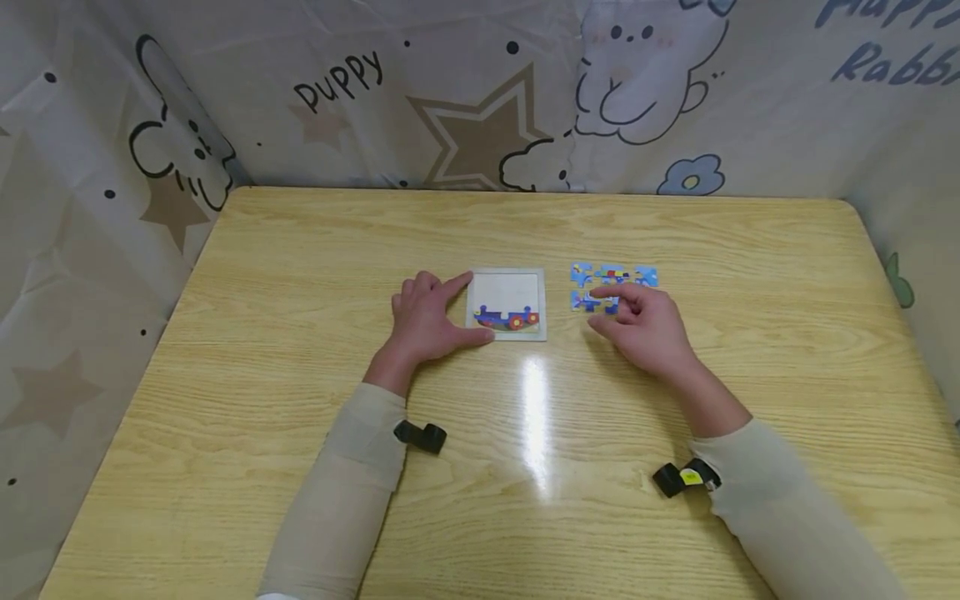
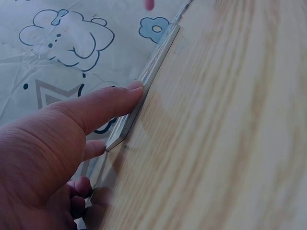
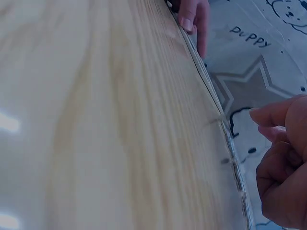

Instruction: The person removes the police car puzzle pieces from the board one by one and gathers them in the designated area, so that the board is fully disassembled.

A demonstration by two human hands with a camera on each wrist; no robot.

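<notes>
A small square jigsaw tray (image 1: 506,338) with a pale border lies on the table, its bottom row filled with pieces (image 1: 517,321) picturing a purple vehicle with red wheels. My left hand (image 1: 427,321) spans the tray's left side, index fingertip at the upper left corner and thumb at the lower edge. The left wrist view shows that thumb (image 2: 112,103) against the tray's edge (image 2: 152,76). To the right, my right hand (image 1: 648,329) hovers at loose blue puzzle pieces (image 1: 581,273), index finger and thumb apart with nothing between them. It partly hides the nearer pieces.
The light wood table (image 1: 300,250) reaches back to a patterned cloth (image 1: 465,50) hanging behind and at the sides. Loose pieces sit in rows right of the tray. Both sleeved wrists wear a black camera strap (image 1: 420,435).
</notes>
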